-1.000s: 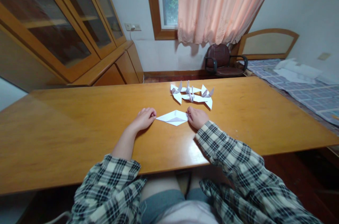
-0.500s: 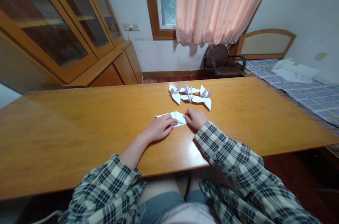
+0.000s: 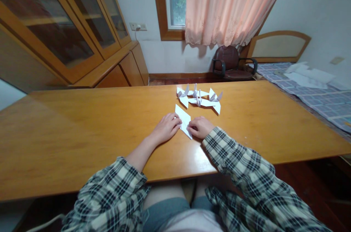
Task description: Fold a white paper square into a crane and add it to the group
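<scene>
Left hand (image 3: 166,128) and right hand (image 3: 202,127) flank a white, flat, folded-paper piece with slanted edges (image 3: 183,115), on the glossy honey-brown wooden bench (image 3: 90,126) in front of the person. The left hand's fingers lie bent and close together over the paper's left edge; the right hand is curled, thumb and fingertips at its right edge. Whether either hand truly pinches the paper or only presses on it, I cannot tell.

One second ago the paper stretched sideways as a long diamond, a hand at each pointed end. Half a second later the left hand had moved in over its left half; now the paper sits turned, while the right hand has hardly shifted. I judge this to be a change of grip and facing within the folding, with the piece not yet raised into any standing shape.

Its long axis now runs obliquely: one sharp tip points away from the person and a little left, and the other end points back toward the person and to the right. Just beyond that far tip, apart from it, stands a cluster of white folded-paper birds with upright points (image 3: 199,101).
</scene>
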`<state>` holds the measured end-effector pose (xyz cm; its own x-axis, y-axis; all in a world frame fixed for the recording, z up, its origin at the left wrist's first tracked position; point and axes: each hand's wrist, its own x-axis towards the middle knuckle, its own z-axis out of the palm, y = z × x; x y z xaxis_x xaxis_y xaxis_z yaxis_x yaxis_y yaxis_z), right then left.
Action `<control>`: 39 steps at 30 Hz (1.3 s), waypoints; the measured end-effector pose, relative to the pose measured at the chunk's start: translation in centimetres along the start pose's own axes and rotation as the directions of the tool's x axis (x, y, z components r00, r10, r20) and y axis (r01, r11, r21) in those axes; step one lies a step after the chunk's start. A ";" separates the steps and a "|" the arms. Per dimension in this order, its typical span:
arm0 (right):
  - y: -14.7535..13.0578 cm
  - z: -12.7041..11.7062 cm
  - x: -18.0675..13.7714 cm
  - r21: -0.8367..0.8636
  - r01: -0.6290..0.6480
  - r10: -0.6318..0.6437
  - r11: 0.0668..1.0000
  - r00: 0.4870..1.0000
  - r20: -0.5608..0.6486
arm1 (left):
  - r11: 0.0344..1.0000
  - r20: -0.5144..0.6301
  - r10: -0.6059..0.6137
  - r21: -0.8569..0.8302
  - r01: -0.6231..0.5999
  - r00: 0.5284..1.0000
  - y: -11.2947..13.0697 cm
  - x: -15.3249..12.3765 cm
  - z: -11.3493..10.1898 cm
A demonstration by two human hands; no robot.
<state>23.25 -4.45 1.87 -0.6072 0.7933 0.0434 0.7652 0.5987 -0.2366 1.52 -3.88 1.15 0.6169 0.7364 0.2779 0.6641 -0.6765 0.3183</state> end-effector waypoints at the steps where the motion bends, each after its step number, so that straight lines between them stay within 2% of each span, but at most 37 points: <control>1: 0.0 0.1 0.0 0.014 0.018 -0.018 1.000 1.000 0.001 | 1.000 -0.006 -0.002 0.004 0.002 1.000 0.0 0.0 0.1; 5: 0.3 0.3 0.1 0.069 0.043 -0.040 0.997 0.999 -0.031 | 1.000 0.007 0.020 -0.017 -0.020 1.000 0.1 0.1 0.2; 8: 0.8 0.2 0.3 0.100 -0.035 0.047 0.994 0.992 -0.119 | 0.999 0.036 0.001 -0.047 0.001 0.999 0.2 0.1 0.1; 12: 1.7 0.2 0.6 0.174 -0.135 0.176 0.975 0.953 -0.246 | 0.998 0.064 -0.015 -0.058 0.019 0.998 0.3 0.1 0.0; 18: 2.6 0.5 0.8 0.203 -0.184 0.237 0.962 0.931 -0.277 | 1.000 0.126 -0.007 0.021 0.005 0.992 0.7 0.2 0.0; 28: 3.1 0.9 0.8 0.238 -0.127 0.194 0.963 0.938 -0.286 | 0.999 0.136 0.027 0.013 -0.029 0.990 1.4 0.2 -0.4; 34: 3.2 1.1 0.8 0.260 -0.056 0.139 0.964 0.939 -0.313 | 0.997 0.194 0.071 -0.023 -0.068 0.978 0.9 -0.5 -0.5; 39: 3.1 1.0 0.8 0.267 -0.022 0.121 0.963 0.925 -0.360 | 0.988 0.221 0.152 -0.066 -0.141 0.963 0.8 -0.7 -1.0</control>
<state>24.94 -2.07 0.15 -0.3920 0.8461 0.3610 0.6937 0.5297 -0.4880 1.21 -4.91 2.17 0.7885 0.6040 0.1155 0.5416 -0.7711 0.3347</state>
